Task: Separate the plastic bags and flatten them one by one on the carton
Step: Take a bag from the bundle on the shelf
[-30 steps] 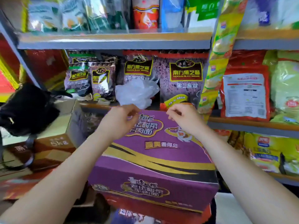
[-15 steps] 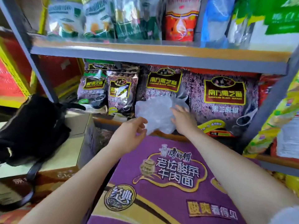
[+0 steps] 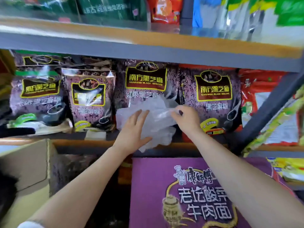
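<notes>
A crumpled bunch of clear plastic bags (image 3: 158, 122) lies on the shelf edge, in front of the purple sesame packets. My left hand (image 3: 133, 129) lies flat against the bunch's left side with straight fingers. My right hand (image 3: 184, 119) pinches the top right of the bunch between thumb and fingers. The purple noodle carton (image 3: 156, 186) sits below, in front of the shelf, with its top face bare.
Purple sesame packets (image 3: 212, 96) stand in a row behind the bags. A grey shelf board (image 3: 148, 46) runs overhead. An open brown cardboard box (image 3: 29, 167) sits at the left. A slanted grey strut (image 3: 269, 111) and red packets stand at the right.
Both hands have left the carton and reached up to the bag bunch on the shelf. The left hand now lies on it and the right hand pinches it. The view has moved closer.
</notes>
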The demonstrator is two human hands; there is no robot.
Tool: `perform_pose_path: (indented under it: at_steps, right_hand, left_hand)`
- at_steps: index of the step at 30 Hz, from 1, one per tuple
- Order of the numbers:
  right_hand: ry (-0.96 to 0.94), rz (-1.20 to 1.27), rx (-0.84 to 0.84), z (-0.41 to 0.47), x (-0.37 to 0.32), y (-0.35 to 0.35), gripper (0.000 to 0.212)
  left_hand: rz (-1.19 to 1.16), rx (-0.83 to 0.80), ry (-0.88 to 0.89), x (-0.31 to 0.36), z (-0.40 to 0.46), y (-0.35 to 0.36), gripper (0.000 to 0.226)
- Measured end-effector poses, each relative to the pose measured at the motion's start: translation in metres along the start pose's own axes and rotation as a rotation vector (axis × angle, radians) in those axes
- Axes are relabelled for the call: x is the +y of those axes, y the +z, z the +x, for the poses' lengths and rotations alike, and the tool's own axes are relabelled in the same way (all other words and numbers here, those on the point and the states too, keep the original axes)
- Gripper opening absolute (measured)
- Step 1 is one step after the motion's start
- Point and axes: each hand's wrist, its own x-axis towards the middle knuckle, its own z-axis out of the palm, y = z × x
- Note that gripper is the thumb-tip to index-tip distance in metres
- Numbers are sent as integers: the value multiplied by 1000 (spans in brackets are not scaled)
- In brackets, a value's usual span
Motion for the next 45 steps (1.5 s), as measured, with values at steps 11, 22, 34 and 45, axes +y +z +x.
perform_pose_path:
  at_steps: [11,22,34,45]
  right_hand:
    - [244,691,423,-29,-1,-76,38]
    - [530,556,353,-91,77,-128,31]
    - [-153,216,-116,-162,35,-180,45]
    - [186,740,-619,-202,77,-206,22]
  left_hand:
    - [-480,277,150,45,21,-20,47]
    - [-993,-447,193,133,-40,-27,15]
    - [-870,-189,196,226,-71,-16,36]
    - [-904,54,191,265,-110,3,16]
